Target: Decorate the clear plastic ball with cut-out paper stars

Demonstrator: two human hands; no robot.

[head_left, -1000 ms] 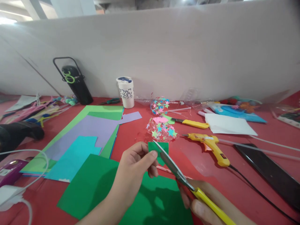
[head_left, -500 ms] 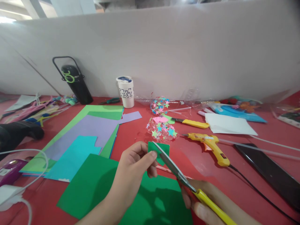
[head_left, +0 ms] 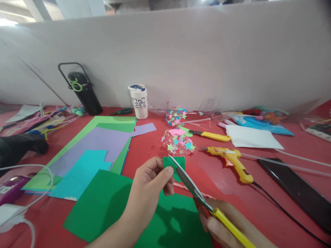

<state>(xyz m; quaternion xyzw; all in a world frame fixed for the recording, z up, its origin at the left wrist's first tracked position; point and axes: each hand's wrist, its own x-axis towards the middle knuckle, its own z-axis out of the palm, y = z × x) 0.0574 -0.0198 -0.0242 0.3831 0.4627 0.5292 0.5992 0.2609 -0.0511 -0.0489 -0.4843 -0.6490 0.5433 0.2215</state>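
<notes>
My left hand (head_left: 147, 193) pinches a small green paper piece (head_left: 178, 163) between thumb and fingers, held above the red table. My right hand (head_left: 227, 227) grips yellow-handled scissors (head_left: 196, 193), whose blades cross the green piece from the lower right. Under both hands lies a large dark green sheet (head_left: 108, 203) with a cut-out edge.
A stack of green, purple and teal sheets (head_left: 90, 148) lies to the left. A yellow glue gun (head_left: 232, 162), a yellow utility knife (head_left: 212, 136), star-covered balls (head_left: 178, 143), a white cup (head_left: 139, 101), a black flask (head_left: 84, 91) and a black slab (head_left: 297, 189) lie around.
The scissors and the green piece have barely shifted; the blades look slightly more closed on the paper. My right hand has edged a little to the left.
</notes>
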